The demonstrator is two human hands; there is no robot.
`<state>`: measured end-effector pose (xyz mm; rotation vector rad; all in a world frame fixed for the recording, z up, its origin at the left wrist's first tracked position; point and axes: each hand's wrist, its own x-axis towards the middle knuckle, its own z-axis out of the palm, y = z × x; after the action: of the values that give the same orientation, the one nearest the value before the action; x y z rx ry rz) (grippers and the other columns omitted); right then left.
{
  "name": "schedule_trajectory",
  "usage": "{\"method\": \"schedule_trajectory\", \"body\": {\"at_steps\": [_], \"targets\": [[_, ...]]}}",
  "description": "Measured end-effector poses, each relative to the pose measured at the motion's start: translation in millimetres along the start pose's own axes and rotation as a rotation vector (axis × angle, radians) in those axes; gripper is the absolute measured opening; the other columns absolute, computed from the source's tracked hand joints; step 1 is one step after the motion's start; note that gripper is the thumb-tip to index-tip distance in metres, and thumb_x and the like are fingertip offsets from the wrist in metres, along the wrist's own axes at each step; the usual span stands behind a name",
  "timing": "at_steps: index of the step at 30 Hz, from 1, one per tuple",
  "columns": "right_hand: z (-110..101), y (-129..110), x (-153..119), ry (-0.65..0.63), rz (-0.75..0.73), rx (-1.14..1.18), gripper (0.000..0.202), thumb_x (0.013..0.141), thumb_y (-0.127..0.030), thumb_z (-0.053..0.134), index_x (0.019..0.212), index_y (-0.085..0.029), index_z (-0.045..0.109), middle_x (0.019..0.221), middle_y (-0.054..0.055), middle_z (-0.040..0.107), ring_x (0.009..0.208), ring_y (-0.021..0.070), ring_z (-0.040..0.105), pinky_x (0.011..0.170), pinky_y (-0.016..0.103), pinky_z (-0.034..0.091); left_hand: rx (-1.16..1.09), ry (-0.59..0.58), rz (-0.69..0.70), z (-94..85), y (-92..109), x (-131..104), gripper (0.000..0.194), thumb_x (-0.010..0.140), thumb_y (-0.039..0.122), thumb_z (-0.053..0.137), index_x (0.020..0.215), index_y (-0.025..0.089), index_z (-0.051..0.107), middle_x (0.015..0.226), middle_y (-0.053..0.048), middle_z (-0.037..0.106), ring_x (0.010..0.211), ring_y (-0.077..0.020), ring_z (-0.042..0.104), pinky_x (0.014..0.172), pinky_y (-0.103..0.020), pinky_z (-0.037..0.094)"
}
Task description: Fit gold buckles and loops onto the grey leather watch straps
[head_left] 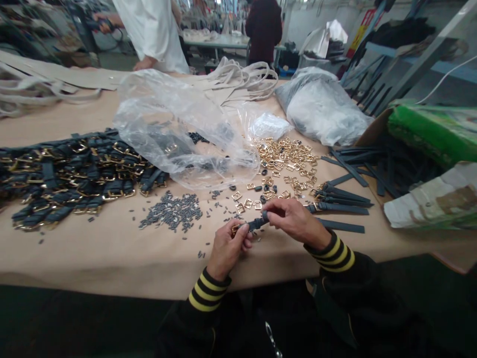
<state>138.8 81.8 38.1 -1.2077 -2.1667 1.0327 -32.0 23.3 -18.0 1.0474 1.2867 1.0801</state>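
Note:
Between my hands, near the table's front edge, is a short dark strap point(257, 223) with a gold buckle at its left end. My left hand point(228, 244) is closed on the buckle end, thumb on top. My right hand point(294, 219) pinches the strap's other end. Just beyond my hands lie loose gold buckles point(248, 203), and a larger heap of gold buckles point(286, 154) spreads behind them. Left of my hands is a pile of small dark pieces point(173, 211). Several dark straps point(343, 209), some with buckles, lie right of my right hand.
Buckled dark straps point(48, 174) are heaped at the left. A clear plastic bag point(179, 119) lies mid-table, with pale straps point(242, 84) behind it. A stuffed bag point(324, 107) and a box with green wrapping point(428, 132) stand right. A person in white point(156, 35) stands across the table.

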Motion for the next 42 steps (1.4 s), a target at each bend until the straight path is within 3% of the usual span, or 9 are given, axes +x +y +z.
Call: {"method": "schedule_trajectory", "body": {"at_steps": [3,7,15,21,25,29,33,39,42], "targets": [[16.8,8.1,-25.0,0.002,0.108,0.218,0.016,0.078,-0.018,0.047,0.085,-0.014,0.060,0.063,-0.001,0.058,0.053,0.0084,0.052,0.051,0.020,0.041,0.020,0.013,-0.006,4.9,1.6,-4.0,0.020,0.076,0.034,0.056,0.075,0.014,0.053,0.058,0.002,0.060,0.045,-0.0073,0.052,0.045,-0.018,0.041],[33.3,14.3,-34.1,0.085,0.187,0.343,0.015,0.077,-0.018,0.049,0.084,-0.013,0.061,0.068,0.001,0.059,0.055,0.0089,0.053,0.053,0.021,0.044,0.072,0.016,0.028,15.2,4.9,-13.1,0.019,0.078,0.033,0.054,0.073,0.014,0.052,0.058,0.003,0.059,0.046,-0.0066,0.052,0.047,-0.018,0.041],[37.6,15.9,-38.9,0.109,0.280,0.643,0.010,0.072,-0.020,0.058,0.078,-0.014,0.055,0.065,-0.002,0.056,0.054,0.0081,0.054,0.054,0.021,0.048,0.090,-0.006,0.056,26.6,6.9,-24.1,0.018,0.081,0.032,0.051,0.074,0.015,0.050,0.058,0.003,0.057,0.047,-0.0070,0.051,0.049,-0.019,0.040],[38.8,17.7,-43.8,0.162,0.250,0.546,0.006,0.073,-0.019,0.057,0.076,-0.013,0.058,0.060,-0.001,0.057,0.049,0.0086,0.053,0.050,0.021,0.045,0.259,-0.046,0.068,28.4,10.6,-24.1,0.019,0.081,0.031,0.050,0.070,0.016,0.048,0.052,0.006,0.051,0.043,-0.0066,0.046,0.046,-0.019,0.036],[40.2,19.3,-46.2,0.163,0.240,0.477,0.014,0.075,-0.020,0.054,0.082,-0.012,0.064,0.066,0.003,0.063,0.058,0.0120,0.058,0.059,0.025,0.049,0.390,0.040,0.093,30.8,7.6,-25.1,0.017,0.081,0.031,0.049,0.071,0.017,0.049,0.052,0.006,0.049,0.045,-0.0079,0.046,0.048,-0.020,0.037],[39.5,23.4,-50.3,0.119,0.187,0.501,0.021,0.075,-0.021,0.057,0.092,-0.013,0.066,0.080,0.005,0.067,0.073,0.0154,0.061,0.069,0.028,0.049,0.355,0.037,0.091,32.5,5.2,-27.3,0.018,0.083,0.032,0.046,0.073,0.017,0.048,0.051,0.006,0.050,0.044,-0.0079,0.047,0.049,-0.020,0.038],[37.1,23.7,-52.7,0.132,0.165,0.509,0.018,0.073,-0.022,0.060,0.088,-0.013,0.068,0.084,0.007,0.066,0.078,0.0162,0.061,0.074,0.029,0.047,0.318,0.001,0.087,35.7,3.3,-29.9,0.022,0.087,0.035,0.039,0.078,0.017,0.048,0.055,0.005,0.053,0.044,-0.0073,0.049,0.049,-0.020,0.040],[38.3,14.7,-52.1,0.048,0.139,0.589,0.020,0.076,-0.021,0.057,0.092,-0.013,0.065,0.069,0.002,0.064,0.063,0.0126,0.059,0.063,0.025,0.048,0.363,-0.023,0.089,39.3,3.2,-31.9,0.027,0.088,0.038,0.034,0.085,0.016,0.049,0.054,0.004,0.052,0.042,-0.0083,0.050,0.047,-0.021,0.040],[37.9,10.6,-52.1,0.096,0.138,0.478,0.014,0.073,-0.018,0.059,0.086,-0.013,0.062,0.069,0.001,0.062,0.061,0.0115,0.058,0.059,0.023,0.047,0.363,-0.104,0.103,36.5,7.1,-33.4,0.024,0.086,0.037,0.039,0.089,0.016,0.050,0.055,0.005,0.052,0.045,-0.0084,0.050,0.048,-0.020,0.040]]}}
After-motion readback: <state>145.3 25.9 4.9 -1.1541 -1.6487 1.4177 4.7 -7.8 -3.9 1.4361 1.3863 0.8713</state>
